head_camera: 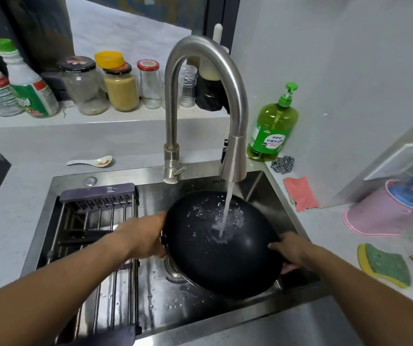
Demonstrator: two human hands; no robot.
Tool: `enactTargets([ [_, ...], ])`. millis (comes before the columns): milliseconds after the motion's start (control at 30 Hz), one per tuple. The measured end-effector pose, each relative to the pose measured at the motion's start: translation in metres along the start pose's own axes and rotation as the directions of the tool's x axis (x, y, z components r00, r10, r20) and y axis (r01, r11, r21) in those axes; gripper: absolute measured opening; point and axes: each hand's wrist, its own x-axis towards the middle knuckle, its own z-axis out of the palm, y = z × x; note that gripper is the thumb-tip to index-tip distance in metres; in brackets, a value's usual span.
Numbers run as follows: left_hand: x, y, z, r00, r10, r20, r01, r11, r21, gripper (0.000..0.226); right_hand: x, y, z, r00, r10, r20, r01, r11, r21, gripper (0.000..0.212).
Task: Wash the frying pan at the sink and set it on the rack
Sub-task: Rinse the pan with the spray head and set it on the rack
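A black frying pan [215, 255] is held tilted over the steel sink [257, 196], its dark surface facing me. Water from the curved steel faucet [234, 156] falls onto the pan and splashes. My left hand [148, 239] grips the pan's left rim. My right hand [291, 249] holds its right rim, fingers over the edge. A metal rack [95, 236] with a dark end piece spans the left part of the sink, beside my left arm. The pan's handle is not visible.
A green dish-soap pump bottle [271, 131], a steel scourer [282, 164] and a pink cloth [300, 193] sit right of the faucet. A green-yellow sponge [385, 265] and a pink tub [385, 211] are on the right counter. Jars and bottles [120, 86] line the back ledge; a white spoon [93, 161] lies below.
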Motion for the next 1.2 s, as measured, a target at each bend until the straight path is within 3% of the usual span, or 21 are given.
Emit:
enactTargets([
  [133, -0.006, -0.007, 0.003, 0.992, -0.105, -0.073, 0.114, 0.986, 0.123, 0.064, 0.015, 0.001, 0.03, 0.997, -0.075, 0.015, 0.076, 0.994, -0.083, 0.023],
  [200, -0.012, -0.006, 0.011, 0.979, -0.147, -0.139, 0.166, 0.976, 0.142, 0.061, 0.007, -0.014, 0.03, 0.976, -0.206, -0.075, 0.18, 0.948, -0.263, 0.018],
  [267, -0.016, -0.005, 0.022, 0.968, -0.167, -0.186, 0.194, 0.972, 0.134, 0.06, -0.013, -0.039, 0.021, 0.908, -0.369, -0.201, 0.315, 0.914, -0.255, 0.013],
  [333, -0.018, -0.005, 0.03, 0.966, -0.185, -0.179, 0.207, 0.972, 0.109, 0.063, -0.042, -0.07, 0.009, 0.793, -0.505, -0.341, 0.523, 0.851, -0.044, 0.035],
  [367, -0.017, -0.005, 0.033, 0.967, -0.191, -0.171, 0.208, 0.974, 0.087, 0.066, -0.058, -0.086, 0.001, 0.701, -0.571, -0.427, 0.642, 0.766, 0.03, 0.041],
  [467, -0.015, -0.002, 0.04, 0.972, -0.18, -0.153, 0.192, 0.979, 0.073, 0.072, -0.105, -0.125, -0.018, 0.381, -0.748, -0.543, 0.897, 0.443, 0.02, 0.039],
  [533, -0.016, 0.0, 0.04, 0.972, -0.166, -0.163, 0.181, 0.98, 0.082, 0.072, -0.128, -0.145, -0.024, 0.312, -0.817, -0.485, 0.922, 0.383, -0.051, 0.039],
  [633, -0.016, -0.003, 0.034, 0.969, -0.172, -0.176, 0.186, 0.98, 0.068, 0.072, -0.135, -0.169, -0.023, 0.389, -0.844, -0.369, 0.871, 0.467, -0.15, 0.035],
  [767, -0.016, -0.01, 0.032, 0.963, -0.183, -0.2, 0.189, 0.982, 0.01, 0.078, -0.125, -0.175, -0.014, 0.517, -0.796, -0.315, 0.837, 0.547, -0.01, 0.03],
  [933, -0.016, -0.011, 0.036, 0.962, -0.207, -0.179, 0.197, 0.978, -0.075, 0.076, -0.117, -0.149, -0.001, 0.577, -0.792, -0.199, 0.817, 0.565, 0.118, 0.023],
  [1067, -0.014, -0.003, 0.039, 0.959, -0.217, -0.18, 0.214, 0.976, -0.038, 0.064, -0.097, -0.102, 0.016, 0.711, -0.7, -0.071, 0.703, 0.71, 0.044, 0.02],
  [1200, -0.014, -0.001, 0.044, 0.96, -0.241, -0.142, 0.239, 0.97, -0.033, 0.064, -0.071, -0.053, 0.062, 0.806, -0.592, 0.005, 0.553, 0.756, 0.35, 0.018],
])
